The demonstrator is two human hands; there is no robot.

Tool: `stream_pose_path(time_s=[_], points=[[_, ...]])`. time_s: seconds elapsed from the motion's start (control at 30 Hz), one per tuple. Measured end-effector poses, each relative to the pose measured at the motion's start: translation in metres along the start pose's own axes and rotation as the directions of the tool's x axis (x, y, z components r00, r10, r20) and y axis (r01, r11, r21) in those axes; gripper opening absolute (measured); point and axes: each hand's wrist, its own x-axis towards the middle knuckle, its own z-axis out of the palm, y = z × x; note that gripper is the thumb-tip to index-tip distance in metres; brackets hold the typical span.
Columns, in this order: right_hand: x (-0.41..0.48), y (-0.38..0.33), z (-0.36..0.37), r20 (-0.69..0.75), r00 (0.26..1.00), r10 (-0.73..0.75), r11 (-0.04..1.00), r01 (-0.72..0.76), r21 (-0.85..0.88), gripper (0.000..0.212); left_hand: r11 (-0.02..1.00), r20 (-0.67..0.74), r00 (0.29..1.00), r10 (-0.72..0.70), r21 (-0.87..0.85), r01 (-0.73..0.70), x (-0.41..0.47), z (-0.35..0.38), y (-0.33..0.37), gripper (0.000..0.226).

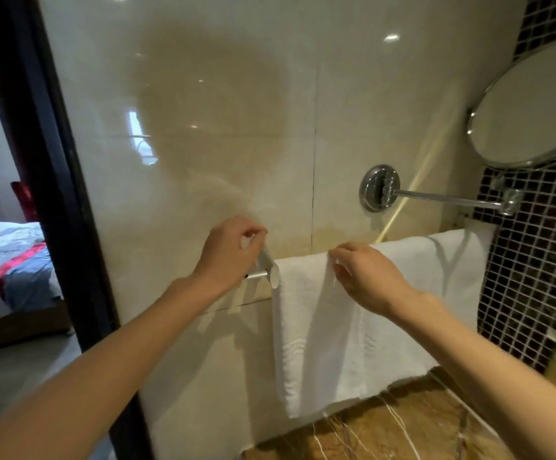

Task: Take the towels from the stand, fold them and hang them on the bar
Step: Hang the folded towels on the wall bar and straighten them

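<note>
Two white towels hang side by side over the metal bar [263, 273] on the beige tiled wall. The left towel [313, 343] hangs lower than the right towel [442, 287] and overlaps its edge. My right hand [369, 280] rests on top of the bar, and its fingertips pinch the top fold of the left towel. My left hand [230, 250] hovers over the bar's bare left end and bracket. Its fingers are curled with thumb and forefinger together, and whether they hold anything is unclear.
A round chrome mirror [532, 104] on a swing arm [442, 196] juts from the wall above the right towel. Dark mosaic tiles [535, 280] cover the right wall. A brown marble counter [402, 429] lies below the towels. A dark door frame [48, 161] and a bed [8, 260] are at left.
</note>
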Motion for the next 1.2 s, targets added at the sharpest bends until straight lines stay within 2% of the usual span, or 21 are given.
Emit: stream_pose_path(time_s=[0.07, 0.13, 0.2, 0.33, 0.53, 0.67, 0.83, 0.97, 1.03, 1.2], points=[[0.000, -0.002, 0.001, 0.021, 1.000, 0.006, 1.000, -0.006, 0.008, 0.017, 0.982, 0.216, 0.973, 0.081, 0.150, -0.115, 0.011, 0.013, 0.019, 0.019], [0.000, -0.002, 0.003, 0.039, 0.999, 0.036, 0.999, -0.036, -0.002, 0.024, 0.918, 0.434, 0.900, 0.039, 0.339, -0.203, 0.018, 0.029, 0.035, 0.035], [-0.001, 0.001, 0.004, 0.054, 0.997, 0.053, 0.998, -0.052, -0.025, 0.034, 0.863, 0.515, 0.857, 0.013, 0.427, -0.270, 0.020, 0.042, 0.043, 0.039], [-0.005, 0.006, 0.008, 0.059, 0.998, 0.035, 0.999, -0.035, -0.011, 0.048, 0.829, 0.528, 0.849, 0.009, 0.471, -0.301, 0.019, 0.056, 0.037, 0.042], [0.000, 0.007, 0.011, 0.091, 0.996, -0.023, 1.000, 0.021, 0.023, 0.045, 0.816, 0.502, 0.864, 0.033, 0.486, -0.313, 0.022, 0.057, 0.031, 0.033], [-0.002, 0.025, 0.004, 0.123, 0.992, 0.038, 0.993, -0.051, 0.107, 0.055, 0.789, 0.514, 0.856, 0.065, 0.499, -0.359, 0.026, 0.070, 0.037, 0.029], [-0.004, 0.072, -0.003, 0.111, 0.974, 0.197, 0.980, -0.198, -0.001, 0.060, 0.825, 0.607, 0.764, 0.218, 0.305, -0.477, 0.035, 0.105, 0.060, 0.020], [-0.011, 0.108, -0.003, 0.168, 0.945, 0.281, 0.960, -0.274, -0.064, 0.073, 0.754, 0.702, 0.669, 0.245, 0.296, -0.586, 0.041, 0.129, 0.070, 0.027], [-0.017, 0.119, 0.000, 0.199, 0.934, 0.297, 0.955, -0.293, -0.049, 0.076, 0.739, 0.690, 0.675, 0.263, 0.306, -0.600, 0.042, 0.136, 0.071, 0.022], [-0.019, 0.128, 0.007, 0.162, 0.945, 0.285, 0.957, -0.289, -0.001, 0.076, 0.738, 0.677, 0.680, 0.283, 0.299, -0.605, 0.045, 0.143, 0.074, 0.019]])
